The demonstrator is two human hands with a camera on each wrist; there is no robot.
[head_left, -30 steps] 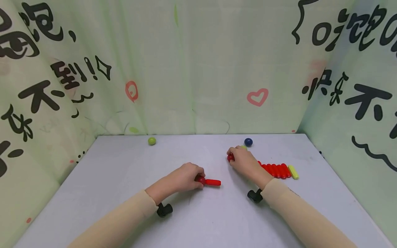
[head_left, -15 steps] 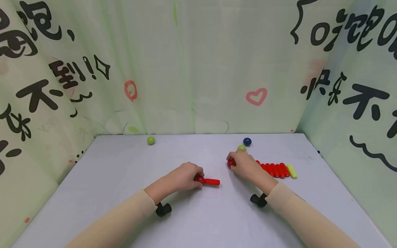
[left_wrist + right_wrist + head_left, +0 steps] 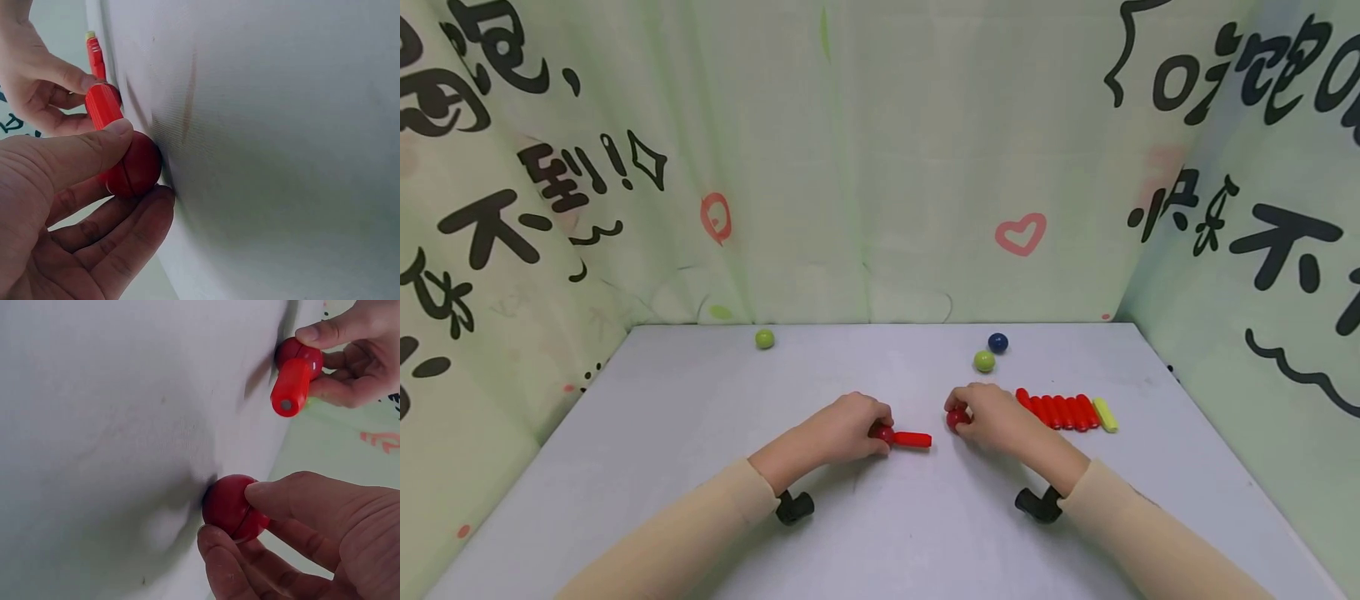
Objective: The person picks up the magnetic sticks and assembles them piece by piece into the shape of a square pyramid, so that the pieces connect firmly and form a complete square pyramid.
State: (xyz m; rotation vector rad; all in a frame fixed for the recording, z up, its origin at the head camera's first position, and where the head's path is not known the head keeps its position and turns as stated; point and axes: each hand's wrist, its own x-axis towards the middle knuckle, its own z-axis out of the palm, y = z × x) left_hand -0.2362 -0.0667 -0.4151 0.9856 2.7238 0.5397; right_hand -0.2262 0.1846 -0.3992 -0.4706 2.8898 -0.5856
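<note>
Pale green curtains (image 3: 925,150) enclosed the white table (image 3: 880,533) where my left hand (image 3: 850,429) pinched a red ball (image 3: 142,165), a short red rod (image 3: 913,440) touching it and extending rightward. Near the rod's free end, my right hand (image 3: 996,417) pinched a second red ball (image 3: 226,503). Beyond my right forearm lay a row of red rods (image 3: 1060,412), a yellow rod (image 3: 1105,414) at its right end.

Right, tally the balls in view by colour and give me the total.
Red balls: 2, one in the left hand, one in the right hand
Lime-green balls: 2
Dark blue ball: 1
Total: 5
</note>
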